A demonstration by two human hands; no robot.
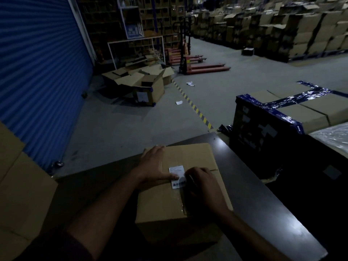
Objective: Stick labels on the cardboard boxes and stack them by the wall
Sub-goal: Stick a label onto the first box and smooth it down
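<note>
On one cardboard box (178, 194), two hands (153, 166) press one label (177, 177).

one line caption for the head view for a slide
Both hands press a white label onto a cardboard box on a dark table.

The cardboard box (178, 187) sits on the table (263, 194) straight before me. The label (177, 177) lies on its top, my left hand (153, 166) flat on the box at the label's nine o'clock, thumb on it, my right hand (200, 182) at its three. A taped box (293, 113) stands at two o'clock, open boxes (139, 81) at eleven, pallet jacks (195, 63) at twelve behind them, the shutter (37, 72) at ten.
</note>
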